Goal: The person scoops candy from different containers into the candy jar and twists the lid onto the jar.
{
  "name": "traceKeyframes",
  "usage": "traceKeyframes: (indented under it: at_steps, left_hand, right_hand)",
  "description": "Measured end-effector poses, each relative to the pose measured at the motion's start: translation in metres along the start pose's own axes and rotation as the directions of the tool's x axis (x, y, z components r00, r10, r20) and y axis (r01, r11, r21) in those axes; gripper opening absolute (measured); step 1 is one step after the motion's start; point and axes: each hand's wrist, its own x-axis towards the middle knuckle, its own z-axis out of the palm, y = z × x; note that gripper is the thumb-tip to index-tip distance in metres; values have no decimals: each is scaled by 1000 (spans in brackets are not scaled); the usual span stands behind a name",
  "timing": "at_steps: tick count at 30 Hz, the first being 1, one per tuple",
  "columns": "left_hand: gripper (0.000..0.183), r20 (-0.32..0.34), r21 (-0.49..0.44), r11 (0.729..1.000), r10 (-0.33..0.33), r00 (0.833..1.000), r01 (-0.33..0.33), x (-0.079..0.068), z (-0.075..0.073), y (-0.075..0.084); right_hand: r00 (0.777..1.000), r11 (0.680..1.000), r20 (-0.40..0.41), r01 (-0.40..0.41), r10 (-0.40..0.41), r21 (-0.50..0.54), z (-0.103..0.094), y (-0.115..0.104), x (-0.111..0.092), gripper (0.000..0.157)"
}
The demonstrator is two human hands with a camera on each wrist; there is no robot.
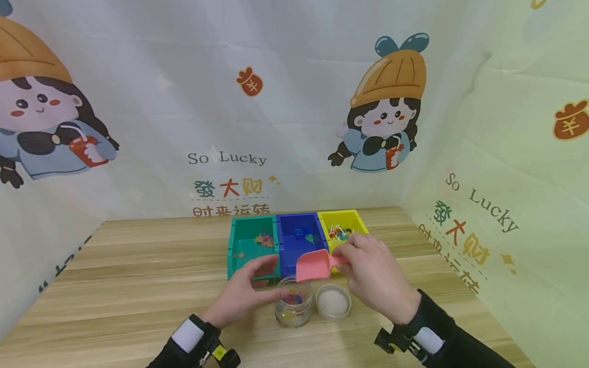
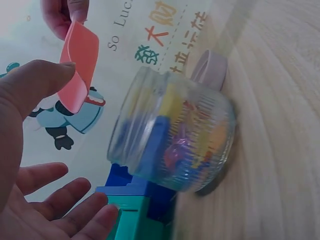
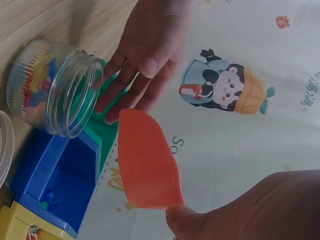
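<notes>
My right hand pinches the handle of a pink scoop. The scoop's blade is above and just behind an uncapped clear glass jar, and in the right wrist view no pieces show on its face. Small colourful pieces lie inside the jar, which stands upright on the table. To the jar's left is my left hand, with fingers spread and thumb pointing toward the rim; it grips nothing. A round white lid lies on the table just right of the jar.
Behind the jar, three joined bins stand side by side: teal, blue and yellow. Each contains some small coloured pieces. A printed cloth hangs along the back and sides of the wooden table.
</notes>
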Motion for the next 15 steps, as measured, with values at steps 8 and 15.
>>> traceKeyframes:
  at_steps: [8,15]
  left_hand:
    - [79,-51,-12,999,31,998,-31,3,-13,7]
    - [76,-144,43,999,40,989,-34,6,-25,13]
  right_hand:
    - [998,1000,-58,-6,7,19,-2,1,1,19]
    - [992,999,-127,14,-9,40,-5,5,2,18]
